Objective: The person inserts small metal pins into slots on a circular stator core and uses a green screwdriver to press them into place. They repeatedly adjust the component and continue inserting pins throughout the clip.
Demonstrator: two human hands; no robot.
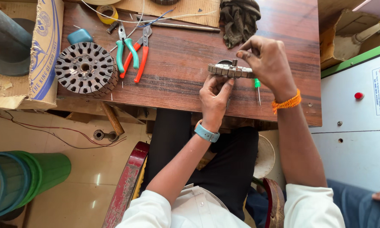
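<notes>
Head view: a seated person works at the near edge of a dark-grained wooden table (177, 80), both forearms reaching in from below.
Held part: a flat, ring-shaped stack of grey slotted metal plates (230, 71) is seen edge-on, raised just above the table near its front edge.
Left hand: the left hand (215, 95) props the stack from underneath, thumb and fingers pinching its lower rim, so that it stays steady.
Right hand: the right hand (268, 61) curls over the top right of the stack, fingertips pressed together at its rim; what they pinch is too small to tell.
Green-handled tool: a slim screwdriver with a green handle (257, 86) shows just below the right hand; whether the hand holds it, I cannot tell.
Spare part: a thicker round slotted metal core (86, 68) lies flat on the left of the table, well apart from the hands.
Tools: green-handled pliers (126, 50) and red-handled pliers (140, 55) lie beside the core, within reach.
Rag: a dark crumpled cloth (239, 19) lies at the far edge.
</notes>
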